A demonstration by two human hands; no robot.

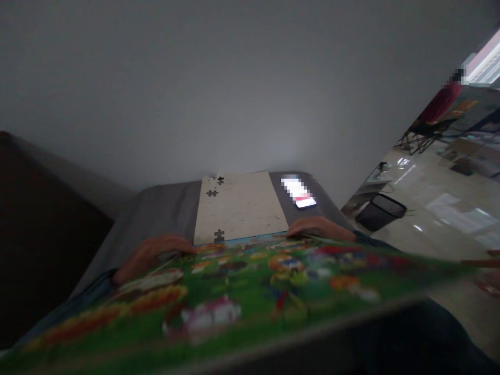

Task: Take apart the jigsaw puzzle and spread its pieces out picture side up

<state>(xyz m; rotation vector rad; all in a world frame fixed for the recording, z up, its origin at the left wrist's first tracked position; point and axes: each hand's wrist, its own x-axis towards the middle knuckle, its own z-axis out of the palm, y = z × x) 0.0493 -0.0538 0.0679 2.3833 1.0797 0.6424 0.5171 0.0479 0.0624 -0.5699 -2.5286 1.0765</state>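
Observation:
A large picture board (pixel 250 286) with a bright cartoon garden scene fills the lower part of the view, raised close to the camera and seen at a shallow slant. My left hand (pixel 154 252) curls over its far left edge. At the far right edge, my right hand (pixel 320 227) grips it too, fingers bent over the rim. Parts of both hands' fingers are hidden. Just past the picture board lies a pale board (pixel 242 205) with several dark jigsaw-shaped marks or cut-outs along its left side.
A lit phone (pixel 308 202) lies right of the pale board on the grey padded surface (pixel 167 208). Behind stands a plain wall (pixel 234 88). A dark panel (pixel 39 234) is at the left. On the right, a black mesh bin (pixel 378 212) stands on the shiny floor (pixel 441 208).

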